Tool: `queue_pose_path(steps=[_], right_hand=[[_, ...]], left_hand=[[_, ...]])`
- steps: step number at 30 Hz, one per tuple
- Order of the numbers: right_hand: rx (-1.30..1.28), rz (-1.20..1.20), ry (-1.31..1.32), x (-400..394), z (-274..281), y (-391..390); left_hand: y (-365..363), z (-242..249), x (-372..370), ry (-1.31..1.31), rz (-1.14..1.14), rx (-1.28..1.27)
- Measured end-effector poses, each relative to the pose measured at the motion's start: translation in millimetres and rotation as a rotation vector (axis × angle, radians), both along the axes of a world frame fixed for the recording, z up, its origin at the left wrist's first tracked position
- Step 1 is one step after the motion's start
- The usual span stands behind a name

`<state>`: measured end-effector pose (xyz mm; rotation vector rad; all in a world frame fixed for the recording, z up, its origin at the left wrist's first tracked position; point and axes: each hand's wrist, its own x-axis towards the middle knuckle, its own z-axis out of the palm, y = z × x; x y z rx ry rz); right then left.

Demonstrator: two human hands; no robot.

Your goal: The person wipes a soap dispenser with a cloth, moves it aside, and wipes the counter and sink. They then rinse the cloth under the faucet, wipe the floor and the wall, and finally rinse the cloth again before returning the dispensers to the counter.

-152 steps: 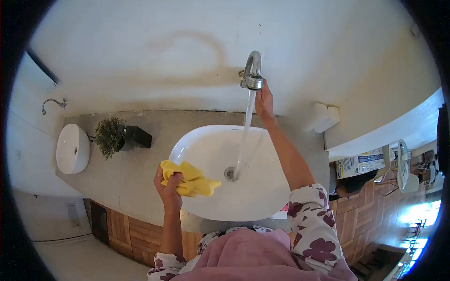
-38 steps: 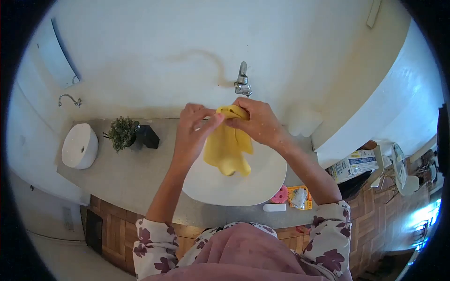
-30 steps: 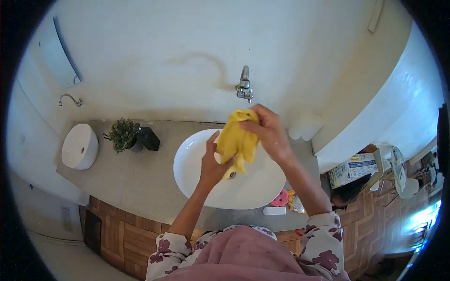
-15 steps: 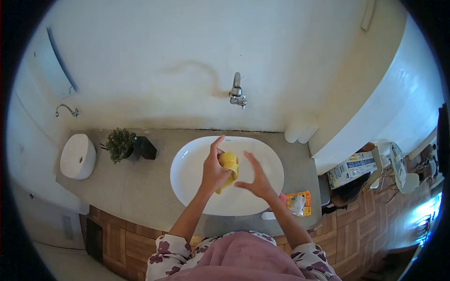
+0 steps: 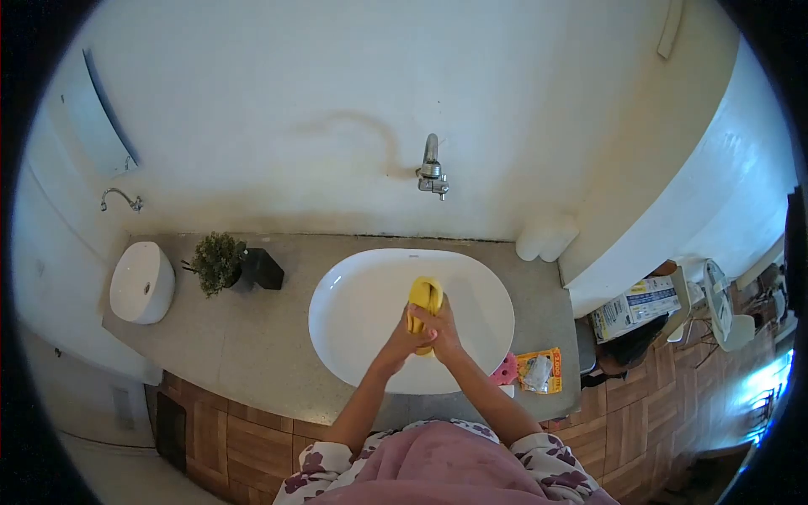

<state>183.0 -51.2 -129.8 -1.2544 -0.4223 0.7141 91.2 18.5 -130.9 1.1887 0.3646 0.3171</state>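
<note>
A folded yellow cloth is squeezed between my two hands above the large white oval basin. My left hand closes on it from the left side. From the right, my right hand wraps round the same cloth, and the fingers of both hands meet at its lower part. The top of the cloth sticks up beyond my fingers, while its middle is partly hidden by them.
A wall tap stands above the basin. On the counter are a potted plant, a smaller basin, white rolls, a pink item and an orange packet.
My right hand, earlier open and apart, has moved left and closed on the yellow cloth. My left hand has shifted slightly right, and the cloth is now pressed between both.
</note>
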Motion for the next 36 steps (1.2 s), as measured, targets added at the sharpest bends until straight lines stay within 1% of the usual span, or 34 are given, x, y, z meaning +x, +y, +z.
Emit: queue_pose_path(steps=[2,3,4,6,7,9,10,12,13,15,16,18,19,21,22,24,25,27,28,30,31,33,34,36], right_hand=[[-0.201,-0.002,-0.008,3.6,-7.6,7.6],[-0.284,-0.018,-0.066,1.9,-9.1,7.1],[-0.286,-0.017,-0.067,8.8,-8.5,4.1],[-0.343,0.366,0.05,31.1,-4.6,-7.8],[-0.346,0.368,0.05,37.5,-11.2,-9.5],[-0.349,0.211,0.139,48.8,-36.0,-7.2],[-0.35,0.211,0.139,48.5,-47.2,-4.7],[-0.111,0.038,0.501,42.3,-65.0,2.4],[-0.112,0.038,0.501,35.0,-55.9,8.1],[0.319,0.124,0.818,22.2,-39.6,17.1],[0.318,0.124,0.82,26.5,-41.3,20.0],[0.379,0.269,0.729,39.0,-45.4,25.4],[0.377,0.269,0.734,45.2,-46.5,27.9],[0.051,0.257,0.533,56.6,-50.4,33.0],[0.049,0.261,0.535,60.0,-54.6,36.3],[-0.108,0.241,0.493,66.3,-63.9,42.9],[-0.108,0.239,0.492,69.1,-70.9,45.7],[-0.088,0.235,0.364,70.0,-80.1,50.0],[-0.088,0.233,0.365,69.8,-81.5,50.5],[-0.186,0.205,0.278,71.0,-83.3,52.8],[-0.186,0.204,0.278,71.5,-83.6,53.6],[-0.23,0.195,0.236,72.8,-87.9,54.1],[-0.231,0.194,0.236,74.0,-91.3,54.4],[-0.28,0.208,0.132,75.8,-98.4,56.6]], left_hand=[[-3.4,-4.6,-0.6,-0.045,-0.113,-0.264],[-3.2,-12.3,2.1,-0.025,-0.129,-0.337],[-2.8,-19.7,0.7,-0.027,-0.128,-0.34],[0.5,-27.9,-0.9,0.121,-0.179,-0.3],[0.3,-26.8,0.4,0.121,-0.177,-0.303],[-1.0,-25.1,3.4,0.071,-0.068,-0.429],[1.1,-29.0,5.6,0.071,-0.068,-0.43],[4.8,-40.0,11.3,-0.094,-0.136,-0.957],[0.9,-38.5,13.4,-0.095,-0.136,-0.958],[-11.8,-33.7,17.6,-0.185,-0.174,-1.167],[-13.5,-30.7,16.6,-0.184,-0.172,-1.167],[-15.8,-24.9,13.0,-0.215,-0.153,-1.171],[-14.3,-22.4,11.5,-0.213,-0.148,-1.173],[-8.4,-18.1,9.0,-0.053,-0.124,-1.047],[-4.9,-20.6,8.0,-0.054,-0.119,-1.048],[4.1,-32.7,9.8,0.099,-0.139,-0.936],[7.1,-41.0,11.7,0.1,-0.141,-0.936],[8.8,-49.2,13.6,0.231,-0.136,-0.777],[7.9,-48.9,15.3,0.232,-0.138,-0.778],[7.2,-47.1,21.0,0.407,-0.046,-0.565],[8.0,-47.9,21.8,0.407,-0.047,-0.565],[9.7,-54.2,23.8,0.458,-0.079,-0.362],[9.1,-58.2,25.3,0.458,-0.08,-0.362],[7.2,-68.2,28.1,0.465,-0.025,-0.126]])
